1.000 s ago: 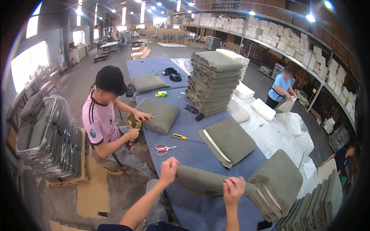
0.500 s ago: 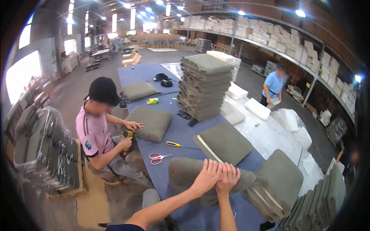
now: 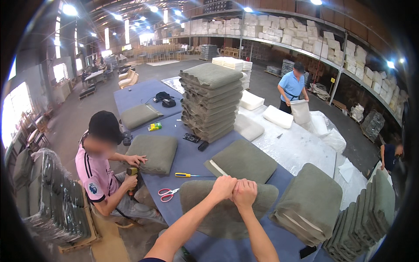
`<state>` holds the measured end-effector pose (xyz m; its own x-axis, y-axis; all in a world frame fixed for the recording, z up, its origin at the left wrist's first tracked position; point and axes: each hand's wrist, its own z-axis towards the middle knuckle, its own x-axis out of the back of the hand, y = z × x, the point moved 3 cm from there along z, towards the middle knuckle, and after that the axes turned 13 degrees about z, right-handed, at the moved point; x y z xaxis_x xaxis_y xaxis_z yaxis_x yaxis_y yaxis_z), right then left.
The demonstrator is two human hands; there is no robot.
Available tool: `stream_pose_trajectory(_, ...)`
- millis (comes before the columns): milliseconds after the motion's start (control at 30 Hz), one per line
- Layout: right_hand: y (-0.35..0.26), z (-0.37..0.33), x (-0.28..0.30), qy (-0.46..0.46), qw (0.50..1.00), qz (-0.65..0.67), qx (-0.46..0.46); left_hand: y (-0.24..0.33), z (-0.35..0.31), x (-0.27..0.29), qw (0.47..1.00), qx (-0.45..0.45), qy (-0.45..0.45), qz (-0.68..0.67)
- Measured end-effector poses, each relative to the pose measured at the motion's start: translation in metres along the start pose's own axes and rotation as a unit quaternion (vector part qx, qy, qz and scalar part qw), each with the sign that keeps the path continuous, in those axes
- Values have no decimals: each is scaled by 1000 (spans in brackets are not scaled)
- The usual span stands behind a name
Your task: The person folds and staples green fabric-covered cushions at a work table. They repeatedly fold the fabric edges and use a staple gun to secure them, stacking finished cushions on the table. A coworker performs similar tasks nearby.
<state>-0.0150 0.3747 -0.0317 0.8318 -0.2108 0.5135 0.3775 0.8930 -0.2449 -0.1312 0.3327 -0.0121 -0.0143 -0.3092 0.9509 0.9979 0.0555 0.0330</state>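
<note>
A grey-green cushion (image 3: 220, 223) stands tilted up on the table right in front of me, its broad face toward me. My left hand (image 3: 223, 187) and my right hand (image 3: 245, 193) sit side by side on its upper edge. Both are closed over that edge, knuckles up, with the fingertips hidden behind it. Just beyond lies a flat grey-green cushion (image 3: 244, 160) with a pale strip along one side. Red-handled scissors (image 3: 166, 194) and a yellow-handled screwdriver (image 3: 183, 175) rest to the left of my cushion.
Stacked cushions (image 3: 211, 102) rise mid-table; more cushions (image 3: 309, 201) lie at right. At left a person in pink (image 3: 97, 168) holds a power drill (image 3: 132, 171) beside another cushion (image 3: 152, 153). Across the white table (image 3: 288, 150) stands a person in blue (image 3: 291, 85). A phone (image 3: 307, 252) lies near right.
The cushion under my hands has tipped up, showing more of its face. My hands stay on its edge. The person in blue now holds up a pale cushion-like piece. The view has shifted.
</note>
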Motion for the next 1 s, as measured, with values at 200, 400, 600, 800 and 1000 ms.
stream_pose_trajectory(200, -20, -3, 18, -68, 997, 7, -26, -5, -12, 9, 995, -39, -93, -22)
stream_pose_trajectory(400, -104, -32, 108, -285, 956, 63, -19, 35, -143, 46, 994, -75, -68, -45)
stream_pose_trajectory(600, -139, -72, 116, -608, 728, 317, -8, 68, -316, 93, 979, -122, -107, -122)
stream_pose_trajectory(800, -10, -229, -42, -572, 820, 18, 2, 139, -339, 110, 987, -92, -119, -63)
stream_pose_trajectory(1000, -11, -326, -56, -545, 827, 30, -132, 139, -355, 116, 985, -69, -136, -84)
